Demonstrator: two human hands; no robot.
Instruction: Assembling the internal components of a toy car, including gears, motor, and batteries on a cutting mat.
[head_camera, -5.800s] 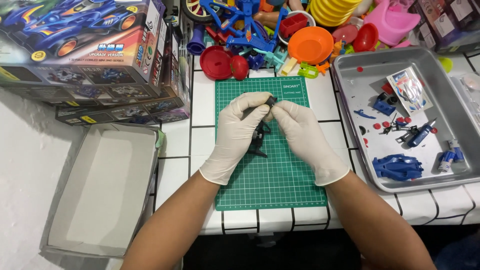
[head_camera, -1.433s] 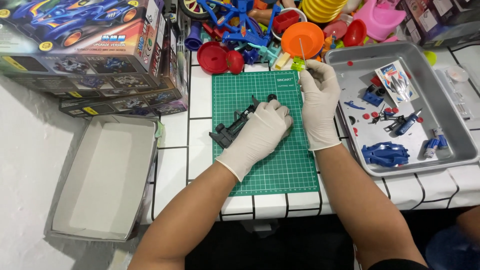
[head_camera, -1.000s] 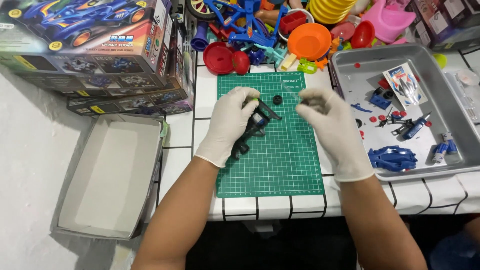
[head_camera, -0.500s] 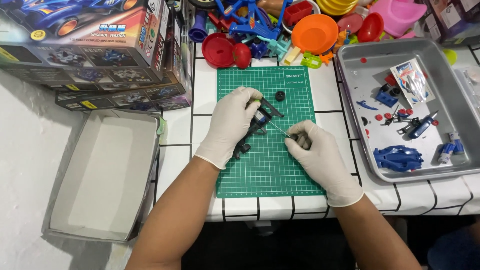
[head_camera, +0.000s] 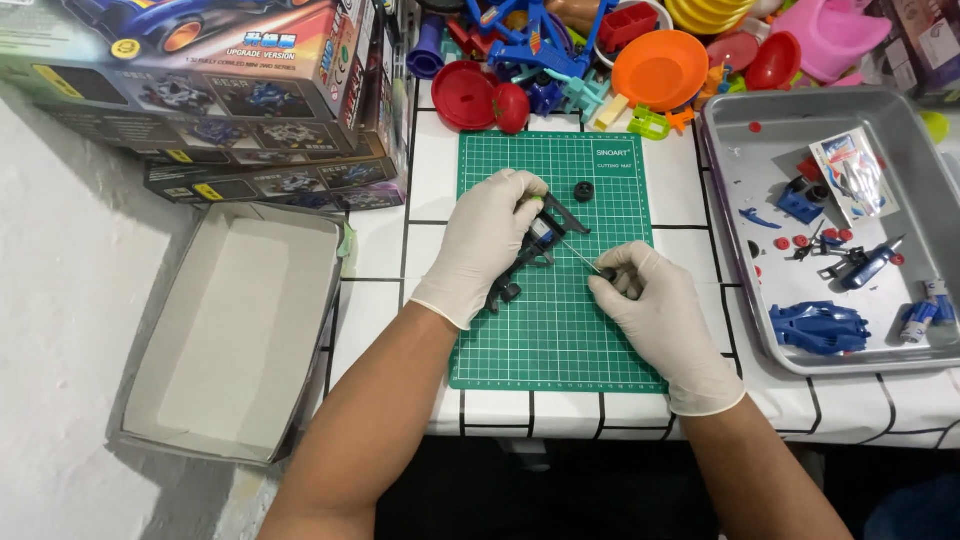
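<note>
Head view, left hand (head_camera: 487, 240) gripping toy chassis (head_camera: 540, 245); right hand (head_camera: 655, 305) pinching thin screwdriver (head_camera: 580, 258)

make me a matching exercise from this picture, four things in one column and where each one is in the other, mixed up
Things:
1. small black wheel
2. blue car body shell
3. empty cardboard box lid
4. orange bowl

Places:
A. in the grey metal tray on the right
B. loose on the green cutting mat
C. left of the mat, by the white wall
D. among the coloured plastic toys behind the mat

Pairs: 1-B, 2-A, 3-C, 4-D
</note>
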